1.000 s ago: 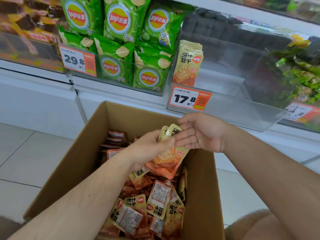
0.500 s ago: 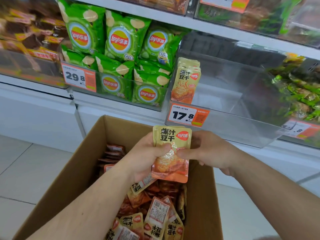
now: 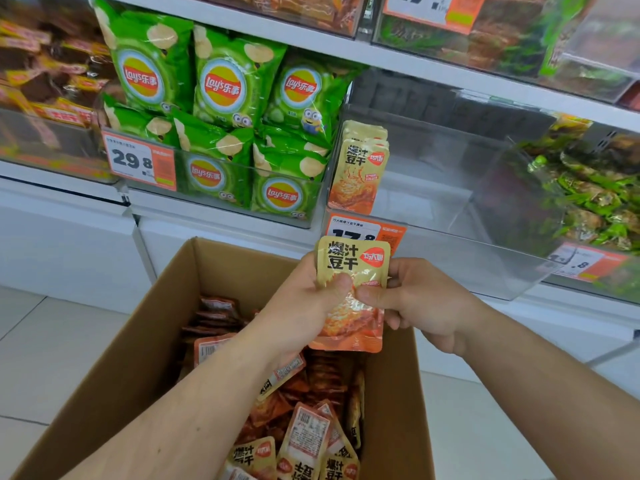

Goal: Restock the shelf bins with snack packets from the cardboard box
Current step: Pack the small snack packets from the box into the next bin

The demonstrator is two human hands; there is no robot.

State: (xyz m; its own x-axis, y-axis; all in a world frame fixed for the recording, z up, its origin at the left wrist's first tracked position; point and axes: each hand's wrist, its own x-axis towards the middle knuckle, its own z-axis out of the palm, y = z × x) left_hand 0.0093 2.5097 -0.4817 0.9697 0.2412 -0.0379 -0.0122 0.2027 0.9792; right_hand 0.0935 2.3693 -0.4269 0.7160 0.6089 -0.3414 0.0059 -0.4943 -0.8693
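An open cardboard box (image 3: 145,327) on the floor holds several orange-and-yellow snack packets (image 3: 304,434). Above the box, both hands hold a small stack of the same packets (image 3: 353,271) upright, front label facing me. My left hand (image 3: 304,306) grips the stack from the left with the thumb on its face. My right hand (image 3: 419,303) pinches its right side. Just beyond stands a clear shelf bin (image 3: 467,258) with a few matching packets (image 3: 360,168) upright at its left end and an orange 17.8 price tag (image 3: 388,230).
Green Lay's chip bags (image 3: 221,109) fill the bin to the left, tagged 29.8. Green-wrapped snacks (image 3: 595,202) lie in the bin at right, brown packets (image 3: 45,81) at far left. Another shelf runs above. White tiled floor (image 3: 52,341) surrounds the box.
The stack rose from just inside the box toward the bin and turned upright, label facing me. My right hand went from flat fingers beside it to a pinch on its right side.
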